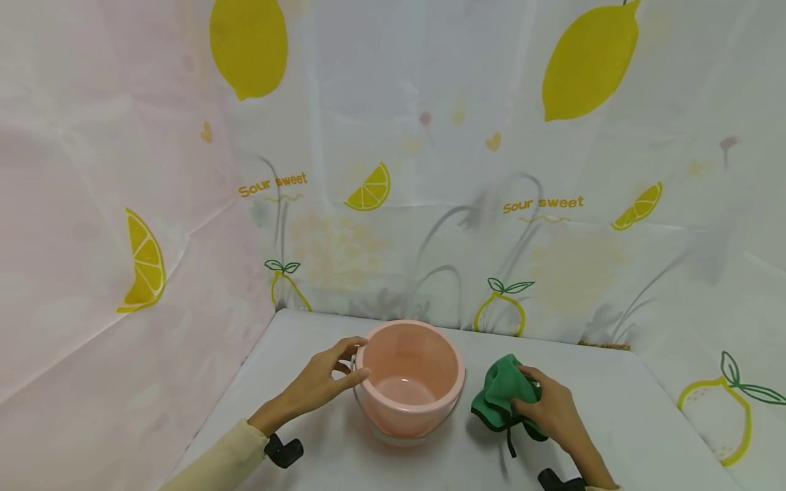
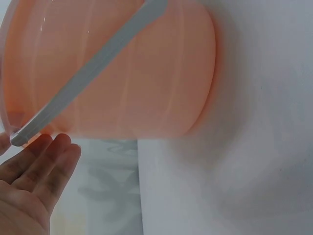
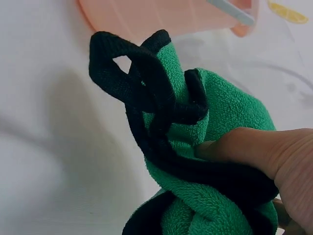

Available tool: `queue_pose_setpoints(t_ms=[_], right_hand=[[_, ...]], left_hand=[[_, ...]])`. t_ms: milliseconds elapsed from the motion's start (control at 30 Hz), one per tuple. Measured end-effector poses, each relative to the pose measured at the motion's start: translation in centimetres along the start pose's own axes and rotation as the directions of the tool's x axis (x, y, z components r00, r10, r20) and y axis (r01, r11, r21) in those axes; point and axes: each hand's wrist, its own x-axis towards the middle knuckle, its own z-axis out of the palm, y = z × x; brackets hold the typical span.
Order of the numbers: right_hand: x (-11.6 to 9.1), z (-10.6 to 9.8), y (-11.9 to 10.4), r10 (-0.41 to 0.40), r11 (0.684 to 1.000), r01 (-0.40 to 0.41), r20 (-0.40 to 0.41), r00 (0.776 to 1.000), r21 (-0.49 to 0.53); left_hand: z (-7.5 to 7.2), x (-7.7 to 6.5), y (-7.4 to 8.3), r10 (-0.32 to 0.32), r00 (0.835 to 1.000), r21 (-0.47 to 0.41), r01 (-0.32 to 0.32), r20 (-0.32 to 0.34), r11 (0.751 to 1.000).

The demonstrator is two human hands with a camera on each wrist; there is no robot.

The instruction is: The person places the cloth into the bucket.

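A pink bucket (image 1: 408, 416) stands upright on the white table, its mouth facing up and its inside bare. Its grey handle (image 2: 93, 73) hangs down along the side. My left hand (image 1: 325, 372) holds the bucket's left rim, thumb over the edge and the other fingers against the outer wall near the handle's end. To the right of the bucket, my right hand (image 1: 549, 402) grips a bunched green towel (image 3: 234, 105) with black edging. A black hanging loop (image 3: 122, 68) sticks out of the towel, which is held close over the table.
The white table (image 1: 614, 409) reaches back to a hanging sheet (image 1: 417, 259) printed with lemons, which also covers both sides. A black wrist strap mount (image 1: 284, 451) sits under the left wrist, and another (image 1: 559, 481) is by the right wrist.
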Motion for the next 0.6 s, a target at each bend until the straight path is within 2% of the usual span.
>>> queue_pose_setpoints(t_ms=[600], right_hand=[[-0.3,-1.4,-0.8,-0.027,1.0,0.027,-0.016,1.0,-0.012]], left_hand=[[0.1,0.0,-0.3,-0.019,1.0,-0.076,0.021,0.022,0.997]])
